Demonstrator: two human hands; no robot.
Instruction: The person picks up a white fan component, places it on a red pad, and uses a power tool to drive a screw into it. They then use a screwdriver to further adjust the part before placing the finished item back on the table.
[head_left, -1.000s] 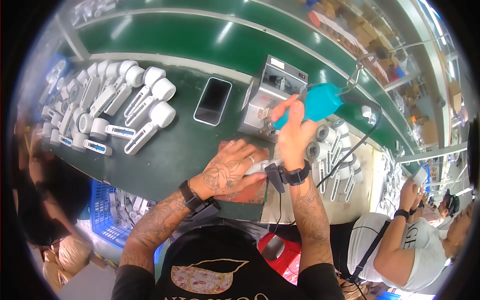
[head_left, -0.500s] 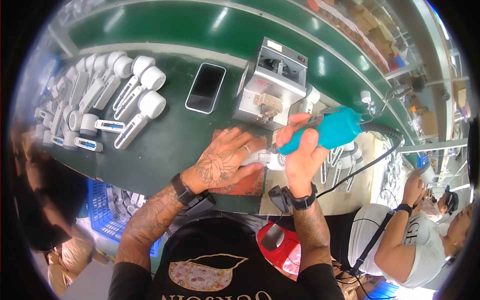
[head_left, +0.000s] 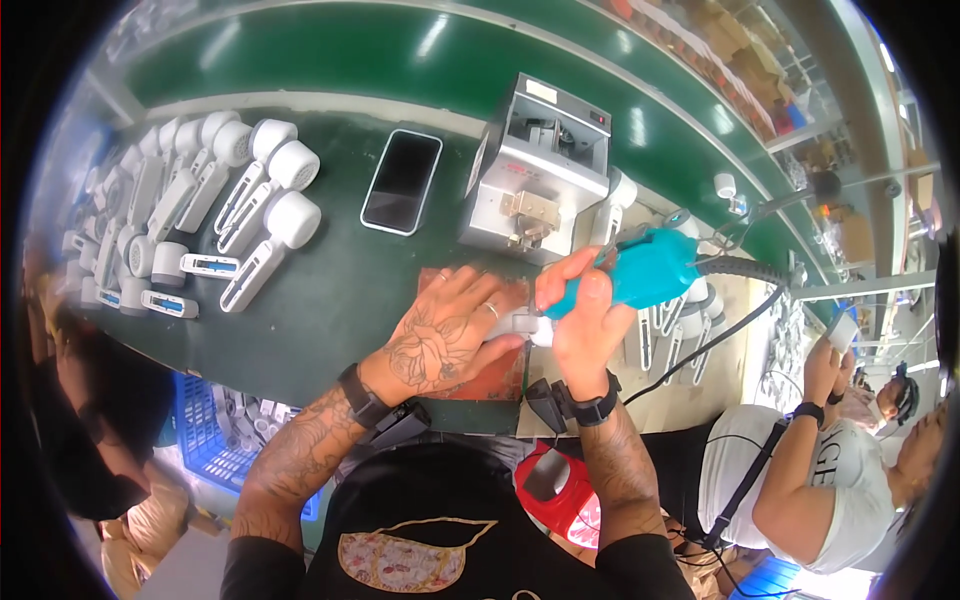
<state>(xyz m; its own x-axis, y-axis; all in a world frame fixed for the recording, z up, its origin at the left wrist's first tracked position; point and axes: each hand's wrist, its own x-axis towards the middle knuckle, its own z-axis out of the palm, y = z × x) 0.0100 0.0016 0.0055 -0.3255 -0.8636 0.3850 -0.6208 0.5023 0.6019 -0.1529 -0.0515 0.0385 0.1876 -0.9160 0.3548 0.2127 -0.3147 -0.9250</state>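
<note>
My left hand (head_left: 440,335) presses down on a white round-headed part (head_left: 520,324), closed around its handle. The part lies over a reddish-brown mat (head_left: 485,378) at the table's near side. In my right hand (head_left: 588,325) is a teal corded tool (head_left: 640,272) that looks like an electric screwdriver, held nearly level. Its front end is at the part's round head, but my fingers hide the tip and any contact. A black cable (head_left: 745,267) runs from its rear to the right.
Several similar white parts (head_left: 262,262) lie in rows at the left. A phone (head_left: 402,182) and a grey metal machine (head_left: 535,170) stand beyond my hands. More parts (head_left: 672,335) lie on the right. A blue crate (head_left: 205,425) is below the table; a co-worker (head_left: 800,480) sits at right.
My right hand and the teal tool have shifted a little left and lower, covering more of the part's round head. My left hand stays on the part. The whole view has shifted slightly.
</note>
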